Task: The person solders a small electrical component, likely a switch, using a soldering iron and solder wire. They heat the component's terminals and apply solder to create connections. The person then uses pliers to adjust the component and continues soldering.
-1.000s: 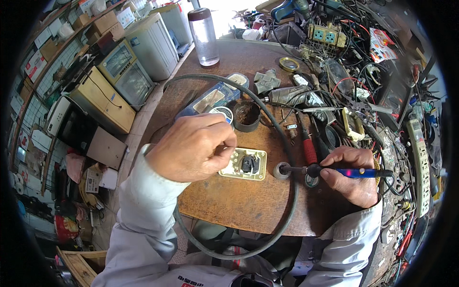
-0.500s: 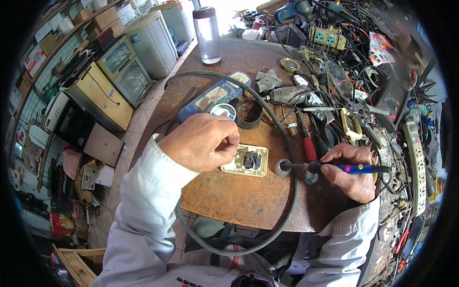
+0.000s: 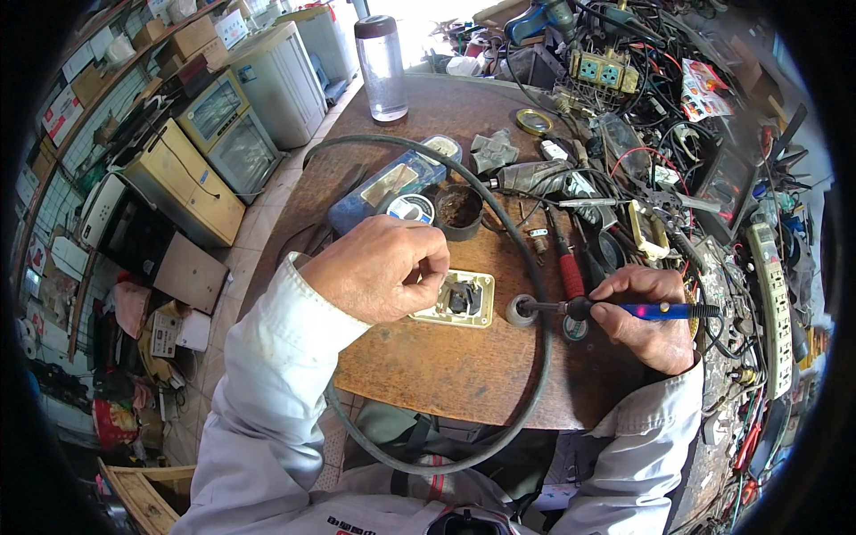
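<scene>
My right hand (image 3: 653, 316) grips a blue soldering iron (image 3: 662, 311) with a small light in its handle. The iron points left, its front end at the mouth of a small round pot (image 3: 521, 309). Fingers pinched together, my left hand (image 3: 379, 272) hovers over the left side of a cream plastic housing (image 3: 486, 308) with dark parts inside. What the pinch holds, if anything, is hidden. A thick black cable (image 3: 547, 357) loops around the housing and passes under or beside the iron; which one I cannot tell.
Behind my left hand stand a solder spool (image 3: 411, 209), a blue case (image 3: 370, 201) and a dark round tin (image 3: 461, 214). A red-handled screwdriver (image 3: 571, 276) lies near the iron. A clear bottle (image 3: 383, 76) stands far back; tangled wires and a power strip (image 3: 770, 312) crowd the right.
The view has shifted slightly, moving the table items a little left in the picture. Both hands keep nearly the same pose, and the iron's front end stays at the small pot.
</scene>
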Available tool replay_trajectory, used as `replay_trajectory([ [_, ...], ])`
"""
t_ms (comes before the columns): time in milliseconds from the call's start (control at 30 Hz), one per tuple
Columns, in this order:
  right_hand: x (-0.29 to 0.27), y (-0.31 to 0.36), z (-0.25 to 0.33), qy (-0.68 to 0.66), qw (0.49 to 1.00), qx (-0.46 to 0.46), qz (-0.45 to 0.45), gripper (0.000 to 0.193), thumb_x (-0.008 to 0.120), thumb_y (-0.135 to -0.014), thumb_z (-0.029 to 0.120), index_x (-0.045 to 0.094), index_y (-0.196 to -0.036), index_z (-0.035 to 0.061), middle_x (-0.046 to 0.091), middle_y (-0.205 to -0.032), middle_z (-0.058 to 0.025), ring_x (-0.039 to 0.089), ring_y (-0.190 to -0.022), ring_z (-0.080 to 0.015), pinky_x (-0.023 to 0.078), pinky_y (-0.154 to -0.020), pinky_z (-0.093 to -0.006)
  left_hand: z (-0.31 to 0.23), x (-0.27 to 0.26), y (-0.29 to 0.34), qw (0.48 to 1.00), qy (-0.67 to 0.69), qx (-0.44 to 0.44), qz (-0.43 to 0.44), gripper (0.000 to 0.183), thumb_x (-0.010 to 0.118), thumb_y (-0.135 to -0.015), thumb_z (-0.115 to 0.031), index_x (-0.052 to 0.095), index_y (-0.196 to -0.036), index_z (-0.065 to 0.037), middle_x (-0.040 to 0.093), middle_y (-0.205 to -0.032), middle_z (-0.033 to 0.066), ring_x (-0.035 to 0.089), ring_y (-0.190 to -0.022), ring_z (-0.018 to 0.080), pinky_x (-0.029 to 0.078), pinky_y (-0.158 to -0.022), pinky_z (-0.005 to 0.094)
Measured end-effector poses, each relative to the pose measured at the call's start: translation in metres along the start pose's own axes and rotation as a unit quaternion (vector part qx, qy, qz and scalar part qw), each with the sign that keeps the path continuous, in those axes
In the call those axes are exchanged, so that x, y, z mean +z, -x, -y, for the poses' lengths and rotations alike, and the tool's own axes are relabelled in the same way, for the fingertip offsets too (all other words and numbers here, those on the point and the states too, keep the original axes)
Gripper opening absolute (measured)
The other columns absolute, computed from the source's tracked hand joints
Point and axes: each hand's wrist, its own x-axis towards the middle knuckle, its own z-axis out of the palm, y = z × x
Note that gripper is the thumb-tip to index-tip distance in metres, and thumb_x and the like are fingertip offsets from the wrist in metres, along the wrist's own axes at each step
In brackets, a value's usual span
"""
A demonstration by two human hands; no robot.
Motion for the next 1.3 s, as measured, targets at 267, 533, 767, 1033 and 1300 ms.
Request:
replay_trajectory([
  [267, -0.002, -0.002, -0.001, 0.022, 1.0, -0.002, 0.006, 0.021, 0.083, -0.083, 0.015, 0.078, -0.093, -0.0036, 0.074, -0.076, -0.0063, 0.066, -0.069, -0.0108, 0.052, -0.063, -0.0271, -0.009, 0.001, -0.003, 0.999, -0.01, -0.024, 0.02, 0.015, 0.076, -0.087, -0.009, 0.066, -0.089, 0.002, 0.072, -0.082, 0.0179, 0.073, -0.075, 0.0352, 0.057, -0.069, 0.0436],
  [533, -0.001, -0.001, 0.002, 0.023, 1.0, 0.007, 0.008, 0.019, 0.082, -0.084, 0.013, 0.079, -0.093, -0.0031, 0.074, -0.075, -0.0062, 0.067, -0.067, -0.0104, 0.052, -0.062, -0.0267, -0.006, 0.007, -0.002, 1.0, -0.007, -0.007, -0.025, 0.013, 0.077, -0.087, -0.001, 0.065, -0.092, 0.002, 0.07, -0.083, 0.0132, 0.072, -0.07, 0.0236, 0.056, -0.062, 0.0347],
  [767, -0.001, -0.001, 0.002, 0.029, 0.999, 0.008, 0.011, 0.019, 0.083, -0.084, 0.013, 0.078, -0.093, -0.0029, 0.075, -0.075, -0.0066, 0.068, -0.065, -0.0105, 0.052, -0.059, -0.0265, -0.005, 0.009, -0.005, 1.0, -0.014, -0.019, -0.007, 0.013, 0.076, -0.089, -0.001, 0.065, -0.094, 0.002, 0.07, -0.085, 0.0144, 0.073, -0.075, 0.0251, 0.057, -0.063, 0.0366],
  [1033, -0.001, -0.002, 0.002, 0.025, 1.0, 0.008, 0.014, 0.019, 0.083, -0.084, 0.014, 0.078, -0.093, -0.0027, 0.074, -0.075, -0.0063, 0.067, -0.066, -0.01, 0.052, -0.059, -0.0264, 0.0, 0.013, -0.005, 1.0, -0.009, -0.013, -0.001, 0.014, 0.077, -0.088, -0.002, 0.065, -0.094, 0.002, 0.07, -0.085, 0.0149, 0.073, -0.075, 0.025, 0.057, -0.065, 0.0366],
  [1300, -0.002, -0.002, 0.0, 0.032, 0.999, 0.002, 0.014, 0.02, 0.083, -0.084, 0.015, 0.079, -0.093, -0.0022, 0.074, -0.074, -0.0058, 0.067, -0.066, -0.01, 0.052, -0.06, -0.0268, -0.003, 0.014, -0.004, 0.999, 0.029, -0.025, -0.021, 0.013, 0.079, -0.086, 0.001, 0.067, -0.091, 0.002, 0.07, -0.08, 0.0106, 0.071, -0.069, 0.0157, 0.056, -0.061, 0.0315],
])
